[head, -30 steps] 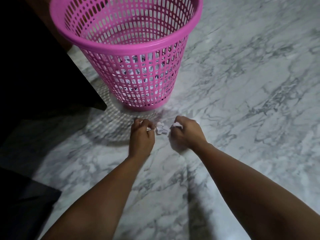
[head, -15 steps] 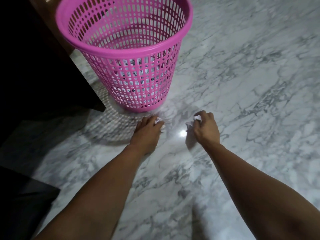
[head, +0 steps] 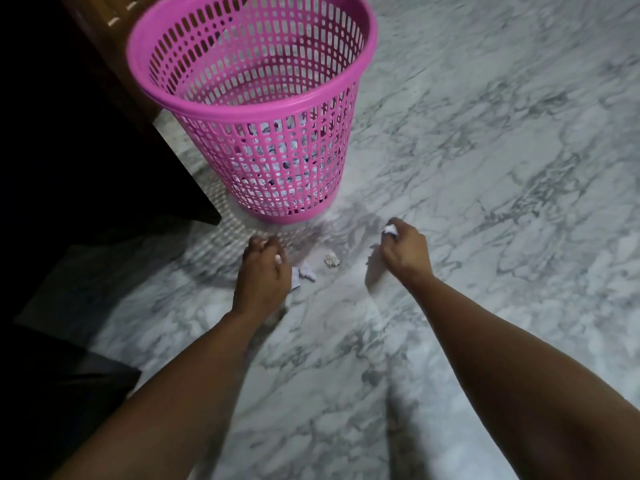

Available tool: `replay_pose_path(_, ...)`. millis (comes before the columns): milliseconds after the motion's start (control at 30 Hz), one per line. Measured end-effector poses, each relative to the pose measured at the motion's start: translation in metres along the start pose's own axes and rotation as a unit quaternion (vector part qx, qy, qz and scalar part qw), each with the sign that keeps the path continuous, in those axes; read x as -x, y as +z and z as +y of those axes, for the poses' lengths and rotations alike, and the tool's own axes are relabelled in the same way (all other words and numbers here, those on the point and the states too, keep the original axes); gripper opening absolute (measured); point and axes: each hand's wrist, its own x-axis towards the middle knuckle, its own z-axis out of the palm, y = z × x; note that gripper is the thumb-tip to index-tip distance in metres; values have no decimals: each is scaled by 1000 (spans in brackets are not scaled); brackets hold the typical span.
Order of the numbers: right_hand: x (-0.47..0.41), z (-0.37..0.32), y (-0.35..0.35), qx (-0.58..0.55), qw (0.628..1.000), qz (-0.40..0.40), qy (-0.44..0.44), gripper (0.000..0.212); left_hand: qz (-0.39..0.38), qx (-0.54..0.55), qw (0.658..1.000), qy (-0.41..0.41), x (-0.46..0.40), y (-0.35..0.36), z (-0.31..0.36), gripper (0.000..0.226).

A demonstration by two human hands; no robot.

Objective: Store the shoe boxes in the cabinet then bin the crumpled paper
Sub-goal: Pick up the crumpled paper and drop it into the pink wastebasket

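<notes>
a dark cabinet (head: 104, 133) is seen along the left edge, with a pink perforated bin (head: 256, 109) standing just beside its corner on the marble floor (head: 485, 168); white crumpled paper is visible through the bin's lower wall. in front of the bin, the left hand (head: 265, 275) is held low over the floor, its fingers (head: 273, 249) curled together, and a pale scrap of paper (head: 306, 271) is seen just at the right edge of this hand; whether it is gripped or merely touched cannot be told. a small crumpled ball (head: 331, 260) is left lying on the floor between the two hands, apart from both. further right, the right hand (head: 403, 252) is closed, with a white wad of paper (head: 390, 230) clamped in its fingers (head: 398, 225), near the bin's base.
</notes>
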Motion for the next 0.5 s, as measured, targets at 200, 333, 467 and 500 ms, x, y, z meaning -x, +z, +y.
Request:
replay_pose_path(200,7,6,-36,-119,980,80,139,24,-105,-168,975,97,23,22,-9,30)
replay_pose_path(333,17,12,-50,-111,977,61,169,44,-108,-114,984,83,21,29,-4,19)
replay_pose_path(467,30,17,-52,-112,977,47,178,69,-71,-11,997,33,19,25,5,29)
replay_pose_path(500,31,18,-51,-113,975,42,185,65,-50,17,999,11,17,24,9,28)
